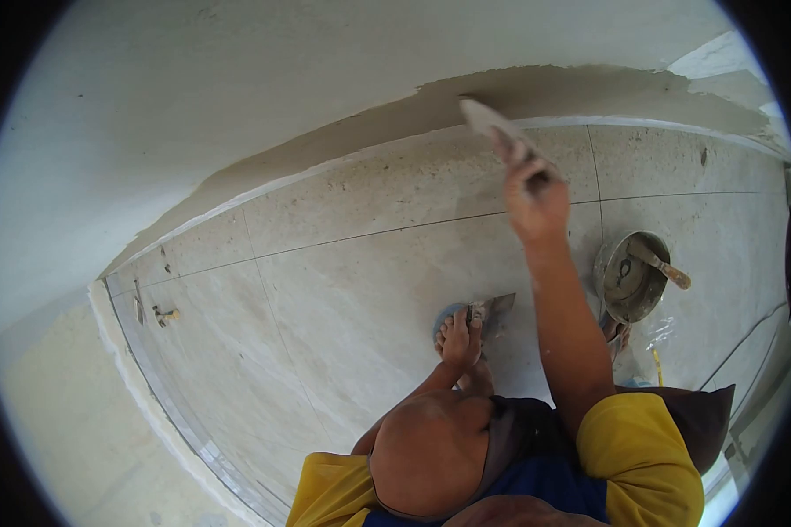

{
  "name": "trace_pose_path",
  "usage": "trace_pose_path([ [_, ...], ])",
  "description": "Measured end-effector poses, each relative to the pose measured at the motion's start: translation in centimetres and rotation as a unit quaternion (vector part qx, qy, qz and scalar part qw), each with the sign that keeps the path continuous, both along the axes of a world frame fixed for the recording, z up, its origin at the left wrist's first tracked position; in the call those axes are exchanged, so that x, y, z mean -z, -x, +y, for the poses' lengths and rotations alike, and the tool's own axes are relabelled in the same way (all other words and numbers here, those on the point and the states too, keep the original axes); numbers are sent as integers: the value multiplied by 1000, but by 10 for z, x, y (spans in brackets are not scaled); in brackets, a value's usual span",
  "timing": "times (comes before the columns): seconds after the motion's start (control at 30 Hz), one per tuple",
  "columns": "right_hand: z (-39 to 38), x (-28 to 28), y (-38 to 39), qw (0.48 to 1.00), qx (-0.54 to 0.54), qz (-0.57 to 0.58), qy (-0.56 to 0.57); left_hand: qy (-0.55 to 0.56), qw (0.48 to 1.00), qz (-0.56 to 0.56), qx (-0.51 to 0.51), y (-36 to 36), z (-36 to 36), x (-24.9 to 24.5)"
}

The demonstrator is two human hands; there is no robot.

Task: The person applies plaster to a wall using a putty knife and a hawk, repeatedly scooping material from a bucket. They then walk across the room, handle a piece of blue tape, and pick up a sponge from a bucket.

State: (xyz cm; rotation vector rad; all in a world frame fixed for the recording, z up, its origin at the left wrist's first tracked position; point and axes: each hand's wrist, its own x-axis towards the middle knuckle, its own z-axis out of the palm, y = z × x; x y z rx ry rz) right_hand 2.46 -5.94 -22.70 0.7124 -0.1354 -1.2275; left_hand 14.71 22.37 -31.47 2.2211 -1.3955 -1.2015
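My right hand (538, 189) reaches forward to the foot of the wall, closed round a trowel (486, 121). The trowel is smeared pale and slightly blurred, and its tip meets a darker, damp-looking band of plaster (369, 132) along the wall's base. Low in front of my knee, my left hand (461, 341) grips a putty knife (499, 305), its broad blade pointing right. A blue sandal (448, 314) shows behind that hand. Right of my right forearm stands a bucket (603, 274) of grey mix, with a wooden-handled scraper (675, 274) leaning in it.
Large pale floor tiles (369, 281) spread below the wall (237, 88), dotted with specks. A small hammer (164, 315) lies at the left, near a raised edge (145, 395). Clear plastic (662, 332) and a cable (743, 341) lie at the right.
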Motion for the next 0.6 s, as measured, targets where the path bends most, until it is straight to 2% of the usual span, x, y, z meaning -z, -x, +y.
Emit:
trace_pose_path([
  [0.1,27,3,15,999,53,8,0,-8,1000,-17,10,2,1,2],
  [0.17,48,6,-14,999,-11,20,-49,-19,999,-23,18,0,-1,3],
  [0.2,57,2,-42,993,-42,28,-110,-38,999,-12,25,-1,0,5],
  [0.23,60,12,-73,993,-111,3,-38,-57,998,0,33,-2,2,5],
  [0.27,58,-29,-99,929,-240,220,-175,-57,998,-2,36,-3,1,6],
  [0.33,53,-28,-160,964,-226,128,-51,-55,998,-12,38,-8,2,6],
  [0.4,39,-39,-200,966,-251,35,-59,-53,998,-23,39,-13,4,5],
  [0.5,27,-30,-224,975,-219,31,-22,-50,997,-35,42,-18,7,2],
  [0.6,20,-22,-200,982,-184,27,-40,-40,997,-41,44,-16,4,4],
])
